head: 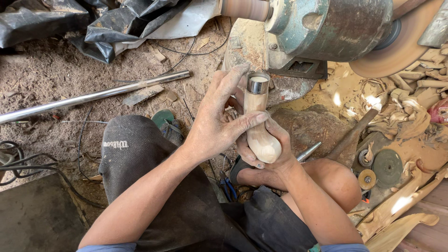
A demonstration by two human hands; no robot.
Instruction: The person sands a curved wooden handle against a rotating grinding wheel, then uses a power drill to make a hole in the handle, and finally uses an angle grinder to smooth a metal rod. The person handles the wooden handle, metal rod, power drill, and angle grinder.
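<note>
Lying across sawdust-covered floor (pixel 56 70): long steel pipe (pixel 93 97). Bunching at top left: black plastic sheet (pixel 126 23). Sitting above: green motor (pixel 326 28), sanding disc (pixel 396 51) showing at its right end. Piling up at right: wood offcuts (pixel 410 116). Resting nearby: hammer (pixel 350 137), round discs (pixel 386 165). Trailing at left: black cables (pixel 28 163).

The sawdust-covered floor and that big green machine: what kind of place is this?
Most likely a small woodworking workshop. A green motor-driven sanding machine stands over the sawdust-strewn floor, pale carved wood offcuts lie piled, and both hands hold a pale turned wooden handle with a metal ring.
</note>
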